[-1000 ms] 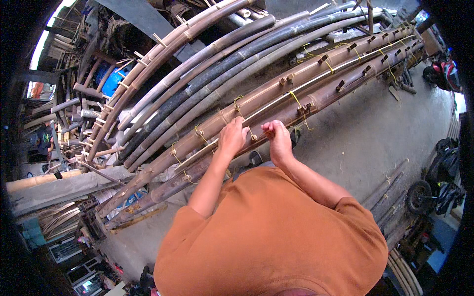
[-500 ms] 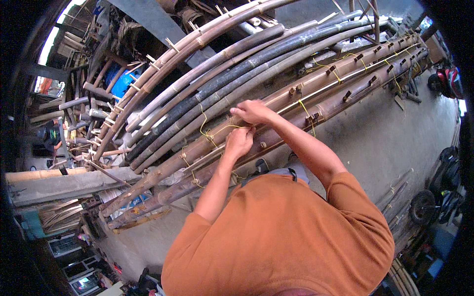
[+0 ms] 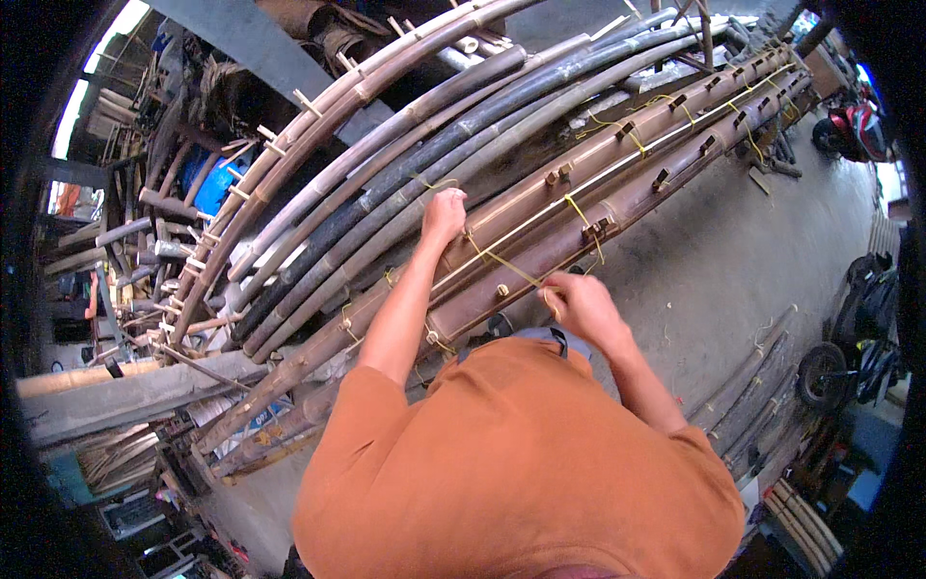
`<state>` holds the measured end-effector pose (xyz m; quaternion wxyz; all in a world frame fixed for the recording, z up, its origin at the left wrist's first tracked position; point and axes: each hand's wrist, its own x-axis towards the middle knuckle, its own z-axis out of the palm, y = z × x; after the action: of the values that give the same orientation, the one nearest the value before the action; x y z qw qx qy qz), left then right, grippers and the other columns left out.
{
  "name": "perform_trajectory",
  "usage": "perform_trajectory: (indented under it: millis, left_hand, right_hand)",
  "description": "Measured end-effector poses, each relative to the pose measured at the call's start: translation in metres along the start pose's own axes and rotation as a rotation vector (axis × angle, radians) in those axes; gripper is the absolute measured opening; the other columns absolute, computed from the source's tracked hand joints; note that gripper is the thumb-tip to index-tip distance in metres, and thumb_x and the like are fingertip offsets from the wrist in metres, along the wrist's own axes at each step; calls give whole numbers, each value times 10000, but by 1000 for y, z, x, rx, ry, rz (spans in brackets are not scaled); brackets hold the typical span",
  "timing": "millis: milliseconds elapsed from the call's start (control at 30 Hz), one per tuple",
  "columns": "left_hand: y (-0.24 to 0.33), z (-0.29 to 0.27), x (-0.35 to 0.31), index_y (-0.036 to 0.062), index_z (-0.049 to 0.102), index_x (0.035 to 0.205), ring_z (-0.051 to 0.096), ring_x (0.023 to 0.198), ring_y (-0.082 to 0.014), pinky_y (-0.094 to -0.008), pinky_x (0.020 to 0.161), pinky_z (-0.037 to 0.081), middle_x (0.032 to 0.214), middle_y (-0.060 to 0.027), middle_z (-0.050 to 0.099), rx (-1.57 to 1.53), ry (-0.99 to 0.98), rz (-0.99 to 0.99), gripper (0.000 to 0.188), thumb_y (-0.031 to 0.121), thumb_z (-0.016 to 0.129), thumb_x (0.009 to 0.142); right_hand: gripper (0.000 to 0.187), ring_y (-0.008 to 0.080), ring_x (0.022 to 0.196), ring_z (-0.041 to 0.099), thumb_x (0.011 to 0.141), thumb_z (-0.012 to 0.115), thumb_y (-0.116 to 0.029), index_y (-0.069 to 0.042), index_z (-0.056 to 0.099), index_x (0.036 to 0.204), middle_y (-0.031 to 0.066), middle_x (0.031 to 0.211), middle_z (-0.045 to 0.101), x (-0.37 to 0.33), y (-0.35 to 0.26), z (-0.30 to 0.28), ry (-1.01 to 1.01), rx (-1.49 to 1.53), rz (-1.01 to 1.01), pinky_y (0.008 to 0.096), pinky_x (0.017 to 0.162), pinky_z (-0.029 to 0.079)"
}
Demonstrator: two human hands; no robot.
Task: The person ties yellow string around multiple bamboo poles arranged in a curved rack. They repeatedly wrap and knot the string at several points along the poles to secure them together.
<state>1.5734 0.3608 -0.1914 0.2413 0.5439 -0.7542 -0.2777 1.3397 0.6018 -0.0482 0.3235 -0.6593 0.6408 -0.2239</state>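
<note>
Two long brown bamboo poles lie side by side, the far pole [image 3: 521, 200] and the near pole [image 3: 540, 253], with small wooden pegs sticking out. A thin yellow cord [image 3: 508, 265] crosses them and is pulled straight toward me. My right hand [image 3: 584, 307] is closed on this cord just on my side of the near pole. Beyond the far pole my left hand [image 3: 444, 214] is closed, with a loose yellow end showing past its fingers. A light thin strip [image 3: 526, 230] lies along the gap between the poles. Other yellow ties [image 3: 576, 206] loop around the poles farther right.
Several dark bent bamboo poles [image 3: 405, 154] lie behind the work. A curved piece with short pegs [image 3: 328, 96] rises at the back left. A concrete beam [image 3: 145, 391] is at left. On the right are a wheel [image 3: 823, 376], loose poles [image 3: 752, 386] and a red motorcycle [image 3: 865, 130].
My hands, close together before, have moved apart. The right came toward me and to the right, drawing the cord straight; the left moved away and slightly left.
</note>
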Motion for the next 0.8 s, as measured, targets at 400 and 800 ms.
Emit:
perform_trajectory:
  millis: [400, 800]
  left_hand:
    - [51, -88, -155, 8, 589, 1173, 586, 1085, -450, -506, 950, 481, 1136, -262, 617, 213, -358, 95, 322, 187, 612, 907]
    - [44, -72, -162, 25, 558, 1027, 589, 985, -436, -509, 867, 491, 1013, -224, 600, 225, -159, 141, 251, 114, 709, 847]
  right_hand:
    - [121, 230, 958, 494, 847, 641, -166, -213, 683, 951, -37, 946, 632, 26, -43, 83, 40, -278, -507, 460, 886, 304]
    - [148, 195, 1072, 556, 823, 590, -121, -187, 636, 947, -2, 816, 708, 56, -34, 134, 258, -598, -318, 536, 1025, 213]
